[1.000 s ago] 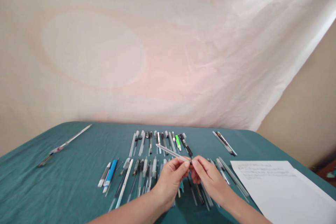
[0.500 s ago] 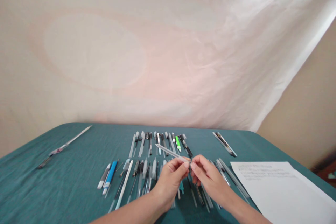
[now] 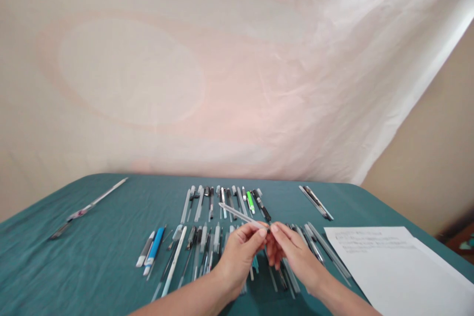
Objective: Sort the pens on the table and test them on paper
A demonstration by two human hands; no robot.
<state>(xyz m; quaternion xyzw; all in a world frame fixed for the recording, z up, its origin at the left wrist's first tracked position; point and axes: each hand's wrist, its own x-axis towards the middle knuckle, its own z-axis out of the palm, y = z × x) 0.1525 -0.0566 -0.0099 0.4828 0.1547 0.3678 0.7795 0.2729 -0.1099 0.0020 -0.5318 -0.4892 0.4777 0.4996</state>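
Note:
My left hand (image 3: pixel 242 247) pinches a clear pen barrel (image 3: pixel 240 215) between thumb and fingers, close to its lower right end. The barrel slants up and to the left, above the table. At that lower end the thumb and fingers of my right hand (image 3: pixel 291 249) are pressed together, nearly touching the left fingertips. Whatever the right fingers grip is small and hidden. Beneath both hands lie several pen parts, partly covered by the hands. Just beyond them rests a black pen (image 3: pixel 262 205) beside a bright green pen piece (image 3: pixel 250 202).
A blue pen piece (image 3: pixel 154 249) and a white barrel (image 3: pixel 174 261) lie at front left. Further left is a long pen-like bundle (image 3: pixel 89 207). Several barrels (image 3: pixel 328 247) sit right of my hands, near printed paper (image 3: pixel 392 261). More pens (image 3: pixel 316 202) lie at back right on the green cloth.
My right hand's fingers have shifted slightly at the barrel's end, its lower fingers curling further toward the left hand. The barrel stays at nearly the same slant.

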